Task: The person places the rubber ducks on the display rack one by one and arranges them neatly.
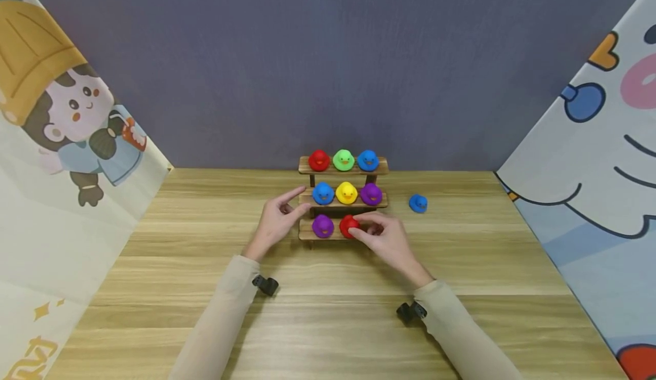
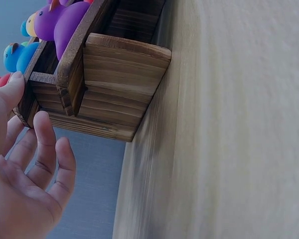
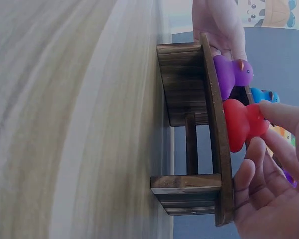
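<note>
A three-tier wooden stand (image 1: 303,231) holds rubber ducks. My right hand (image 1: 385,240) pinches a red rubber duck (image 3: 237,124) between thumb and fingers, at the front tier beside a purple duck (image 1: 323,226). My left hand (image 1: 273,220) is at the stand's left end, its thumb at the front edge of the middle tier (image 2: 27,102) and its index finger toward the back. On that tier sit a blue duck (image 1: 323,193), a yellow duck (image 1: 346,193) and a purple duck (image 1: 371,194).
Along the top tier sit a red duck (image 1: 319,160), a green duck (image 1: 344,160) and a blue duck (image 1: 368,160). Another blue duck (image 1: 418,203) lies on the wood-grain table (image 1: 328,323), right of the stand. A grey-blue wall (image 1: 328,66) rises behind, with printed panels on both sides.
</note>
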Available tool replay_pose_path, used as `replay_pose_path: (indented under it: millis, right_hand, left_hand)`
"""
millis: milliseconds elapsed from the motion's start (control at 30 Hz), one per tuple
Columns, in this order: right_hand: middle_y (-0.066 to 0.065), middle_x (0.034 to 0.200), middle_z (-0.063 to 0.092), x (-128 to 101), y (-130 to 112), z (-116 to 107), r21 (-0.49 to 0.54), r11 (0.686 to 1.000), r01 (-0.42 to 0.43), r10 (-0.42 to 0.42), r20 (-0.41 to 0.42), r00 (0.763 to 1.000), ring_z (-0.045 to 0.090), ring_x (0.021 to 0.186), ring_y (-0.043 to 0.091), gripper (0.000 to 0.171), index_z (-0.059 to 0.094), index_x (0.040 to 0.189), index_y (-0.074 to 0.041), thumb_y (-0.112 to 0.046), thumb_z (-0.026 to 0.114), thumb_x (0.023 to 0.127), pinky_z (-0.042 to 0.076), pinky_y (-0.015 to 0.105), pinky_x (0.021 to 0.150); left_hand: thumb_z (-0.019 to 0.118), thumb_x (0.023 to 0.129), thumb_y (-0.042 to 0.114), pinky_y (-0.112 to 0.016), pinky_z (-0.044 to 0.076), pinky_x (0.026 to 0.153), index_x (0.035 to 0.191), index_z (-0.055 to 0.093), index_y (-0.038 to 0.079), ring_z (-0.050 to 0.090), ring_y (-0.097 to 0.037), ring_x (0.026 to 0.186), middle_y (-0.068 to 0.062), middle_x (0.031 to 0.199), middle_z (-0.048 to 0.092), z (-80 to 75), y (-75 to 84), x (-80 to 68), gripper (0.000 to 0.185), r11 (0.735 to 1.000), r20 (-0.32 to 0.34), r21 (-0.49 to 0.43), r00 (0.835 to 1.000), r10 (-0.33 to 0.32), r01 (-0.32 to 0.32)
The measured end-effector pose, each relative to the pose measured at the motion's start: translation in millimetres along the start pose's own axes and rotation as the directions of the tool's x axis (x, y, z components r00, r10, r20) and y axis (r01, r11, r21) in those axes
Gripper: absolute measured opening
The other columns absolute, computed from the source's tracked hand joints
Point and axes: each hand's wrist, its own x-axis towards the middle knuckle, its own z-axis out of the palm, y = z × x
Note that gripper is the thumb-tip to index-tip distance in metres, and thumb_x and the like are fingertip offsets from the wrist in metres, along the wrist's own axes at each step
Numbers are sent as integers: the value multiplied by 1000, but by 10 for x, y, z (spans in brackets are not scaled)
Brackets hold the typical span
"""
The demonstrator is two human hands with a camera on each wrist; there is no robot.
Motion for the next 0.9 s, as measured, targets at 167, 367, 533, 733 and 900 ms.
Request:
replay_pose_path:
  millis: [167,367,533,733,900]
  right_hand:
    - [7,104,81,5,32,31,1,1000,19,-19,-6,1000,63,69,7,29,83,114,-11,-23,89,89,50,21,62]
    - [6,91,78,-2,53,24,16,1000,21,-21,-6,1000,61,66,7,29,83,114,-12,-23,90,88,48,21,59]
    - [6,91,79,-7,58,-9,39,999,7,-7,2,1000,63,66,8,28,82,114,-11,-24,89,90,50,22,59]
    - [8,91,81,-8,94,-66,54,998,6,-5,-14,1000,63,64,8,28,81,115,-8,-22,87,91,51,23,58]
    - [12,100,81,-9,138,-136,42,999,21,-19,-47,999,63,68,6,28,81,114,-5,-19,87,91,50,20,62]
  left_hand:
    - [77,100,17,-19,42,55,147,63,3,61,-53,75,-41,86,66,-5,102,-34,52,1000,3,-6,1000,-3,3]
    - [78,100,17,-19,44,56,147,63,4,57,-8,62,-40,86,68,-3,92,-25,51,1000,3,2,1000,4,-4]
    - [78,100,17,-19,43,56,147,63,4,63,-34,67,-40,86,68,-5,89,-28,51,1000,3,2,1000,-3,3]
    - [77,100,18,-19,43,56,148,62,5,59,-64,84,-39,86,68,-5,95,-33,52,1000,9,-9,1000,-16,16]
    - [78,99,18,-20,43,55,147,63,5,60,-60,81,-37,84,68,-10,99,-30,52,1000,5,-4,1000,-13,13]
